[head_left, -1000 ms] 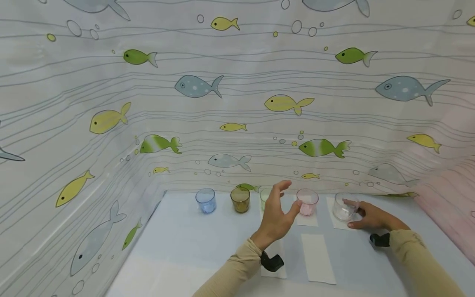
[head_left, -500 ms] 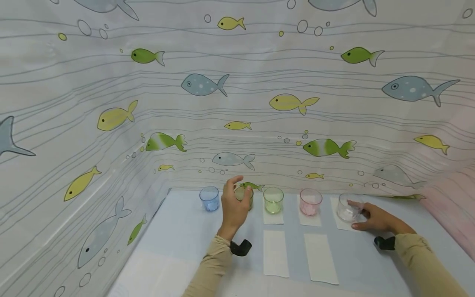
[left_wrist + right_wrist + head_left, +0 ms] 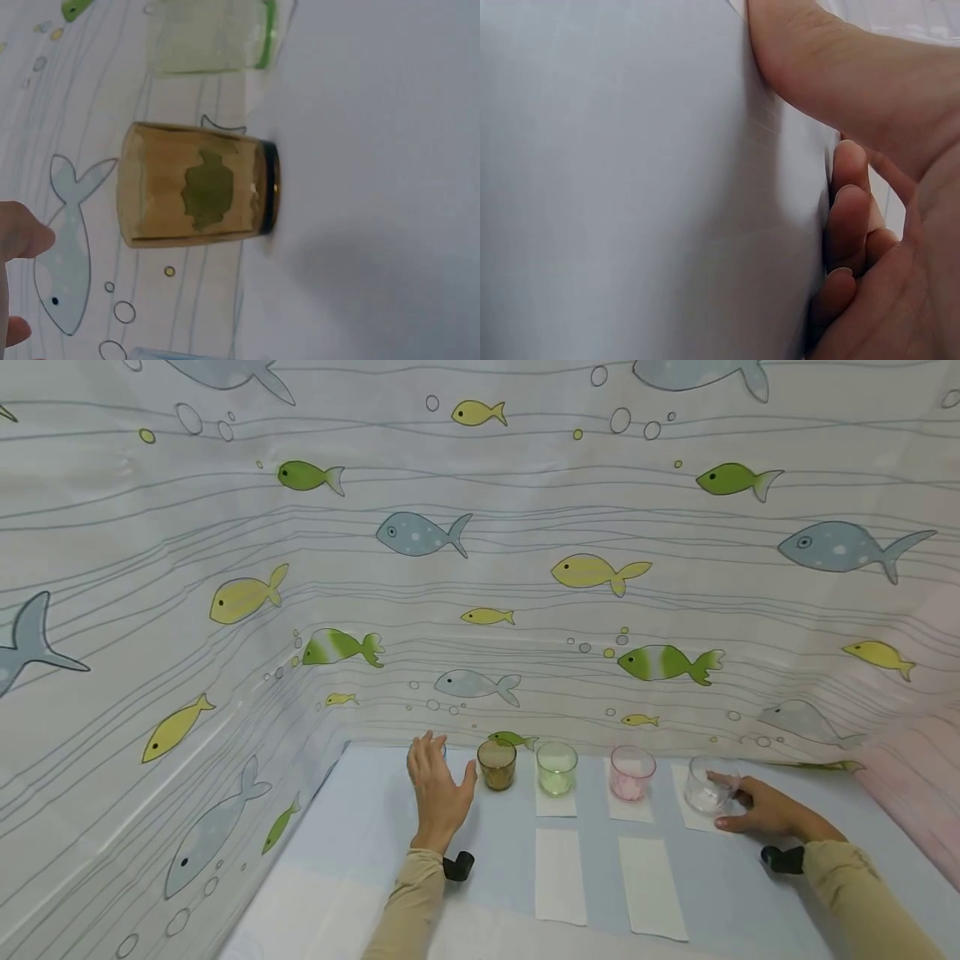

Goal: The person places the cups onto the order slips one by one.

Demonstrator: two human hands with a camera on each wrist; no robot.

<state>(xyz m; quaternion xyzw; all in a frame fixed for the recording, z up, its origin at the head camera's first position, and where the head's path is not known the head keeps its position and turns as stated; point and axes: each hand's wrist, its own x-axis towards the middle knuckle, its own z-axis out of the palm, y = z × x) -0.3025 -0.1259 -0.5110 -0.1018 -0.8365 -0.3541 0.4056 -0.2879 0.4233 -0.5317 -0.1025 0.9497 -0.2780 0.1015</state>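
Note:
My left hand (image 3: 438, 793) is raised at the left with fingers extended, in front of the blue glass (image 3: 169, 355), which it mostly hides in the head view. Just right of it stands a brown glass (image 3: 497, 766), upright and apart from the hand. At the right, my right hand (image 3: 772, 810) rests low on the table by a clear glass (image 3: 705, 789). Its index finger reaches behind the glass and its thumb lies at the front of the base. In the right wrist view the other fingers (image 3: 847, 217) curl against the table; the glass is hidden there.
A green glass (image 3: 557, 770) and a pink glass (image 3: 632, 775) stand upright on white paper strips in the back row. Two more white strips (image 3: 561, 877) lie nearer the front. Behind the table (image 3: 337, 860) hangs a fish-patterned curtain (image 3: 525, 643).
My left hand has moved left past the green and brown glasses to the blue one, its fingers spreading straighter. The right hand stays at the clear glass. The head view has shifted slightly.

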